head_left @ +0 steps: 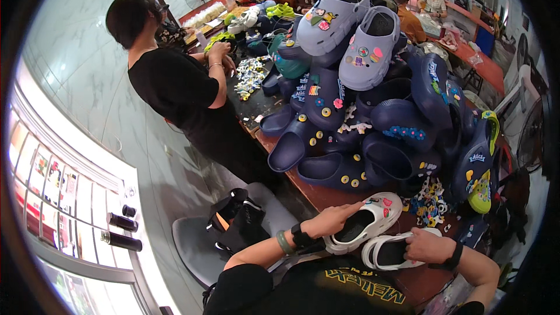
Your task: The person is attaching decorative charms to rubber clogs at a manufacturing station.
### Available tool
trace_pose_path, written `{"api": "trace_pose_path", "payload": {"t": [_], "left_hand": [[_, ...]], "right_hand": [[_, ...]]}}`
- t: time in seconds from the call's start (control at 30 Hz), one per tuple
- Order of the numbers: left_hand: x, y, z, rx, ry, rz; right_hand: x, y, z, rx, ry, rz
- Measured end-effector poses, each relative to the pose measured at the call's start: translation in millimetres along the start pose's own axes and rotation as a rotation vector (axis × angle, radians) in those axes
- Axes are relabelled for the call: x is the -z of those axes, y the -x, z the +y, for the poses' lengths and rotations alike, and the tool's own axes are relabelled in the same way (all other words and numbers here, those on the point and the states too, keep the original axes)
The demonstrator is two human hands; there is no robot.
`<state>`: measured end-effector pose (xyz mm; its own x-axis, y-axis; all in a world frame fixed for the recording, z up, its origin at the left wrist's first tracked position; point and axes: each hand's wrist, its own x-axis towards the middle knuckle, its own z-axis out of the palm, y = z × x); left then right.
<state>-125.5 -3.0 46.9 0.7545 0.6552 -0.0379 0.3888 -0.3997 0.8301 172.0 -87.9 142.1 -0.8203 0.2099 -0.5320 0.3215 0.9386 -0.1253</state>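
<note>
Two white clogs are at the table's near edge, close to my body. My left hand (332, 220) grips the side of the left white clog (383, 214), its index finger stretched along the opening. That clog has small coloured charms, some of them red, on its toe. My right hand (429, 246) is closed over the front of the second white clog (386, 255), hiding most of its toe. Just beyond my right hand lies a loose heap of small coloured charms (427, 203).
A tall pile of navy clogs (402, 119) covers the table ahead, with two lavender clogs (373, 52) on top. A person in black (175, 84) stands at the left. A grey chair (198, 245) holds a black bag (238, 219). Several people sit at far tables.
</note>
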Motion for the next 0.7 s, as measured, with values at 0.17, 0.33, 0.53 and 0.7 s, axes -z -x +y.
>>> {"api": "trace_pose_path", "payload": {"t": [0.17,0.33,0.53,0.7], "left_hand": [[-9,5,-7,-0.072,-0.125,0.02],[-7,4,-15,-0.064,0.041,-0.031],[-1,6,-8,0.167,-0.001,-0.094],[-26,1,-33,0.126,-0.115,0.039]], "right_hand": [[-21,-20,1,-0.011,0.092,0.103],[-13,-28,-12,-0.121,0.235,0.131],[-15,-37,-14,-0.155,0.285,0.218],[-30,-32,-16,-0.22,0.102,0.148]]}}
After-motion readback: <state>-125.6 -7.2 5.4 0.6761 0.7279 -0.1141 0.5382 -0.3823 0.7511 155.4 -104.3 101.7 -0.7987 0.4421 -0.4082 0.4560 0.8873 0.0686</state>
